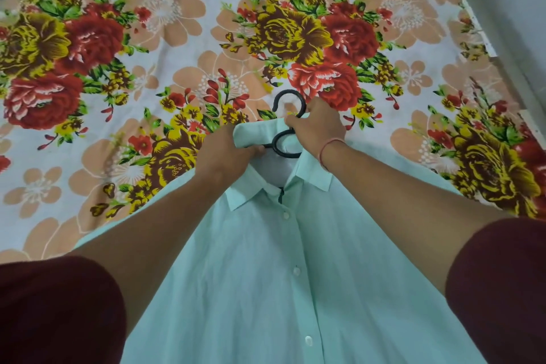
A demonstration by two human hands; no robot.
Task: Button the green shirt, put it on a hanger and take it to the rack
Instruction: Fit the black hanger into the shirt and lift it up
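Closest to the camera, the green shirt (289,289) lies front-up on the floral bedsheet (118,68), and its placket is closed: three white buttons (296,270) sit fastened down the middle. So the buttoning looks done, at least as far as the view reaches; the hem is out of frame. Both bare forearms stretch forward over the cloth, dark red sleeves at the shoulders. Up at the collar (313,177), the left hand (227,151) is closed, pinching the turned-back collar fabric just beside the hanger neck. The right hand (317,127), a red thread at its wrist, is curled shut around the stem of the black hanger (283,148), whose hook (288,102) pokes out beyond the neckline. The hanger seems to be inside the shirt, being seated. Still to come, I'd say: lift it and carry it off; no rack is in view.
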